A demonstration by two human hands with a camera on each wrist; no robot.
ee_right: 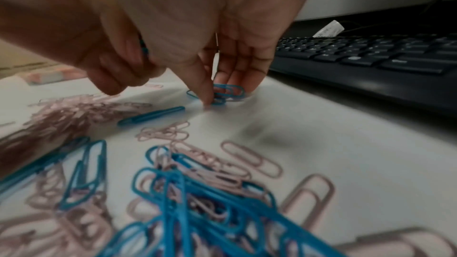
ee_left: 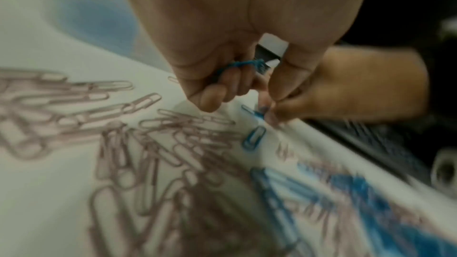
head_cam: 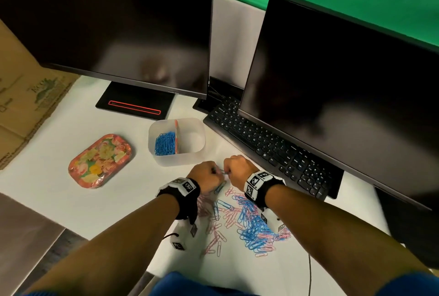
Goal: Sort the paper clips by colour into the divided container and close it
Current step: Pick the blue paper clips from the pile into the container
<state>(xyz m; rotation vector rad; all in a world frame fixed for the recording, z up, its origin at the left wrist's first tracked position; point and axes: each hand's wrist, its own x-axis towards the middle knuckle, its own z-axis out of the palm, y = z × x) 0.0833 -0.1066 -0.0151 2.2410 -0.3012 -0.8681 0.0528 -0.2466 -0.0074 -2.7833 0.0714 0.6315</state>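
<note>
Divided container: translucent, open, on the bench; blue clips fill its left compartment, the right one bare.
Floral lid: left of the container, flat.
Loose pile of blue and pink clips: on the bench in front of the container.
Left hand: fingers curled round blue clips, just in front of the container.
Right hand: fingertips pinching a small cluster of blue clips against the bench, beside the left hand.
Keyboard: right of the container.

Two monitors, one keyboard, one container, one lid.
</note>
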